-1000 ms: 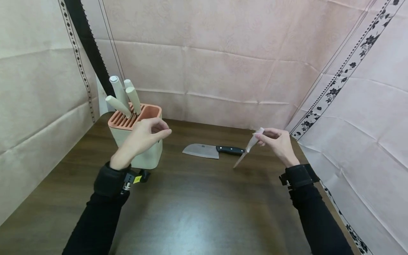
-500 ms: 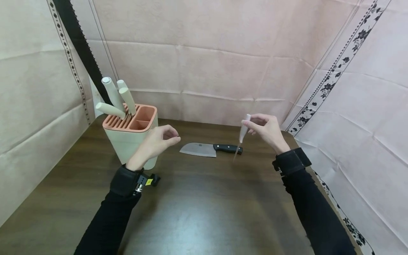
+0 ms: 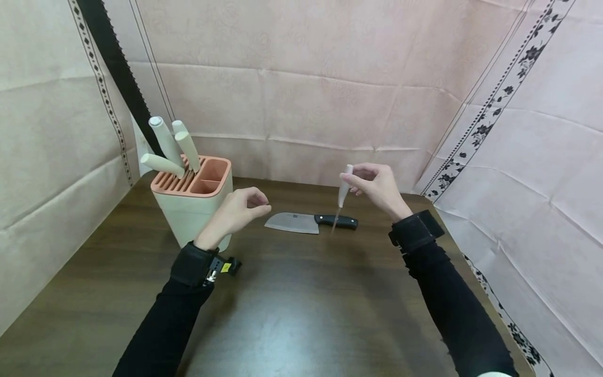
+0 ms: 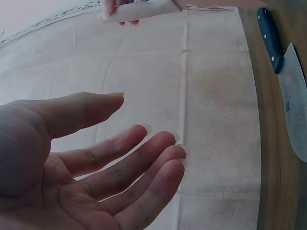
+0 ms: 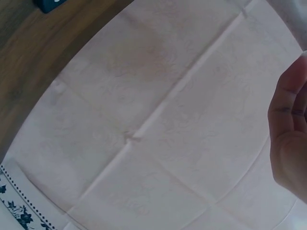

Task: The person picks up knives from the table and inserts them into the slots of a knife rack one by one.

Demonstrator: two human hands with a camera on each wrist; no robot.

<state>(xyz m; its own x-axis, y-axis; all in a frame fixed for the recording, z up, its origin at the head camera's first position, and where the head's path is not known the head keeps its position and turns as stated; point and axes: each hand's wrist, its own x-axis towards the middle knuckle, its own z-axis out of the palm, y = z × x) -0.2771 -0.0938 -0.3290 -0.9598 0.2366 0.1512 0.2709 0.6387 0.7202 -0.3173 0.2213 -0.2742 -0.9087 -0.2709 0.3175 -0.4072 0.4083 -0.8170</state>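
Note:
My right hand (image 3: 377, 187) pinches the white handle of a slim knife (image 3: 345, 189) by its upper end. The thin blade points down and crosses in front of the cleaver's black handle. This white-handled knife (image 4: 148, 9) also shows at the top of the left wrist view. Only part of the right hand (image 5: 288, 124) enters the right wrist view. My left hand (image 3: 237, 212) hovers in front of the knife block (image 3: 190, 212), fingers loosely bent and holding nothing. A black-handled cleaver (image 3: 297, 222) lies flat between the hands, blade toward the left.
Several pale-handled knives (image 3: 162, 165) stand in the block's slotted orange-pink top, beside two larger compartments. The brown wooden table (image 3: 287, 314) extends toward me. Light patterned cloth (image 3: 292, 104) encloses its back and sides.
My right hand has moved left with the white-handled knife, which now hangs more upright. My left hand has shifted right and slightly down, away from the block's top. The view has turned slightly.

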